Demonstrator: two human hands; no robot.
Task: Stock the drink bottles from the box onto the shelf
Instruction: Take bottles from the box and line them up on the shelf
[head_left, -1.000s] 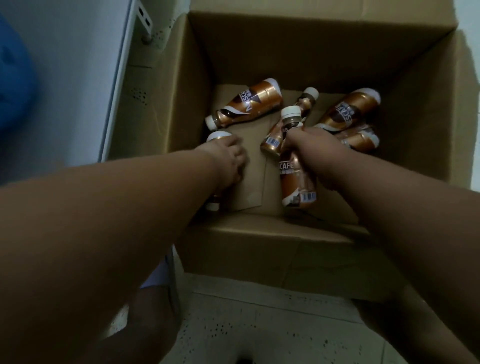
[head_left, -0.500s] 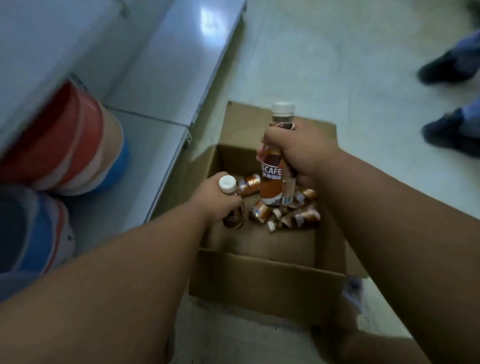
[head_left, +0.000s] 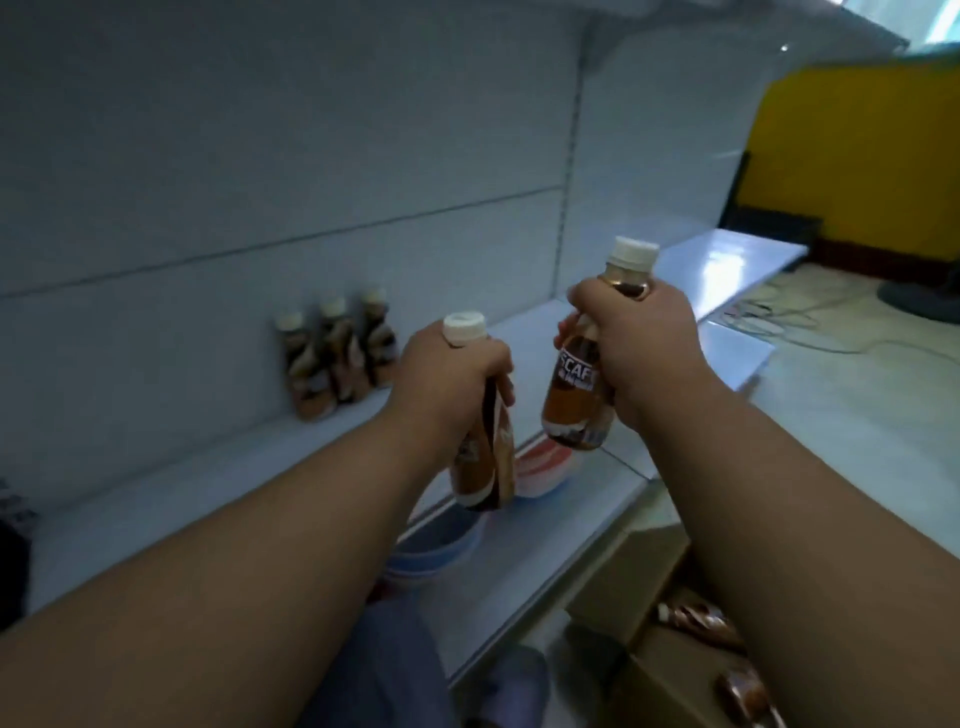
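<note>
My left hand (head_left: 447, 379) grips a brown coffee bottle (head_left: 480, 462) with a white cap, held upright above the white shelf (head_left: 208, 467). My right hand (head_left: 639, 353) holds a second brown bottle (head_left: 574, 400) by its neck, a little higher and to the right. Three matching bottles (head_left: 335, 358) stand in a row at the back of the shelf, left of my hands. The cardboard box (head_left: 623, 587) lies at the lower right on the floor, with a few bottles (head_left: 696, 623) lying inside it.
Red, white and blue bowls (head_left: 540, 467) sit on the lower shelf under my hands. A yellow wall (head_left: 857, 156) and white cables (head_left: 810, 322) on the floor lie to the right. A dark object (head_left: 10, 561) stands at the shelf's left edge.
Both hands have lifted their bottles out of the box and up to shelf height. The view has swung from the box up to the shelf.
</note>
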